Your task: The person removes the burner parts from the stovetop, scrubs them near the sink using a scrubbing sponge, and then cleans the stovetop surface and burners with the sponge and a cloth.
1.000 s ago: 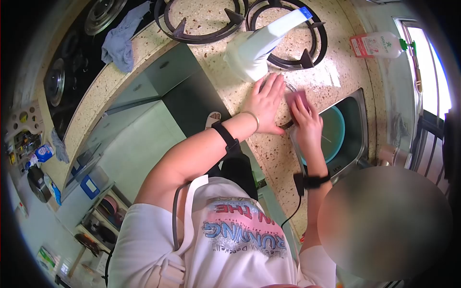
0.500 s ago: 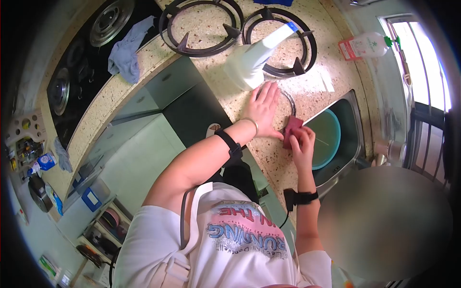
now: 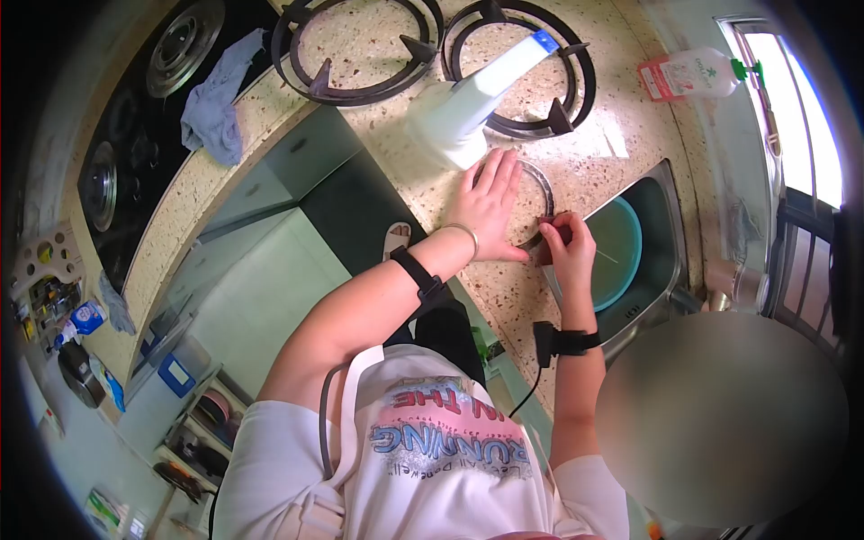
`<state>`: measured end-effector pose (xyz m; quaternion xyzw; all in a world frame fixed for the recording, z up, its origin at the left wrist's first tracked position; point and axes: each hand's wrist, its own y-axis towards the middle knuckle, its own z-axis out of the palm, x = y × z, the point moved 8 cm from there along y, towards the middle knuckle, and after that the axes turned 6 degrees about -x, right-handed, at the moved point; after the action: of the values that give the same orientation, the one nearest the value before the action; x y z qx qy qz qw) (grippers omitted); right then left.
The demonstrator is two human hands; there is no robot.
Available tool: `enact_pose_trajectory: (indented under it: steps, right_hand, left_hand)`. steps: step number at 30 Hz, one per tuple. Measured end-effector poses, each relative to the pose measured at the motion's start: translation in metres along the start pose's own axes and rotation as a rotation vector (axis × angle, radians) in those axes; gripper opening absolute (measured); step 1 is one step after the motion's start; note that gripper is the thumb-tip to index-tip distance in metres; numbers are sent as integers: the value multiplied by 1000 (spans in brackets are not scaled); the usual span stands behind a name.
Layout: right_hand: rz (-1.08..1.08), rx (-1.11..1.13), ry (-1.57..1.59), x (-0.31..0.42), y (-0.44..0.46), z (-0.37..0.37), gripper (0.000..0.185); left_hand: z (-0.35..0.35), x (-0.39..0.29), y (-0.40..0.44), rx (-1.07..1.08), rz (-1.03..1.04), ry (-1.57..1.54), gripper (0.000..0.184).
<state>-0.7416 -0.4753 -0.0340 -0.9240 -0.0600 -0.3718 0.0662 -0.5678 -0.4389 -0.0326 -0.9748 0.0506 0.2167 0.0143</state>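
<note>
My left hand point(image 3: 489, 210) lies palm down on a thin dark ring point(image 3: 548, 191) on the speckled counter, its fingers stretched out and partly covering the ring. My right hand point(image 3: 572, 249) is closed on a dark red pad point(image 3: 544, 250), mostly hidden by the fingers. The pad touches the ring's lower right side, close to my left thumb. Just above my left hand stands a whitish spray bottle point(image 3: 459, 121) with a blue tip.
Two black pan supports point(image 3: 432, 67) point(image 3: 565, 108) lie beyond the bottle. To the right, a sink point(image 3: 670, 216) holds a turquoise basin point(image 3: 637, 243). A pump bottle point(image 3: 693, 75) lies near the window. At left are a stove point(image 3: 121, 117) and a grey cloth point(image 3: 216, 108).
My right hand first moved down along the ring with the pad, then slightly back up, and its fingers now cover more of the pad. My left hand has stayed on the ring. The view has shifted slightly.
</note>
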Motion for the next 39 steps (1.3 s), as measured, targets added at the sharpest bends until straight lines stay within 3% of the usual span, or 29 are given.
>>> enact_pose_trajectory:
  steps: [1, 4, 7, 13, 15, 17, 19, 21, 26, 29, 32, 39]
  right_hand:
    - [-15, 58, 32, 4, 2, 1, 27]
    - [-126, -98, 68, 19, 6, -14, 31]
    - [-152, -12, -7, 19, 16, -7, 36]
    - [-128, 110, -138, 23, 33, 3, 25]
    - [-117, -104, -51, 17, 41, -19, 21]
    - [-465, -252, -174, 71, 39, -35, 22]
    - [-442, -97, -93, 61, 32, -14, 23]
    - [-614, 17, -187, 54, 13, 3, 29]
    - [-516, 128, -420, 43, -7, -6, 44]
    - [-138, 115, -172, -2, 4, -3, 39]
    - [-66, 142, 104, 10, 2, 5, 29]
    - [-81, 147, -5, 4, 10, 6, 14]
  left_hand:
    - [2, 1, 0, 1, -3, -13, 134]
    - [6, 2, 0, 4, -9, -41, 134]
    - [6, 3, 1, 18, -15, -39, 133]
    - [7, 3, 1, 36, -10, -22, 132]
    - [7, 4, 1, 34, -14, -22, 132]
    - [6, 4, 0, 20, -11, -15, 132]
    - [5, 3, 0, 14, -4, -7, 131]
    - [5, 3, 1, 14, -9, 0, 130]
    - [5, 1, 1, 24, -1, 12, 130]
    - [5, 1, 1, 22, -2, 4, 130]
    - [5, 2, 1, 21, -2, 15, 130]
    - [6, 2, 0, 25, 2, 22, 131]
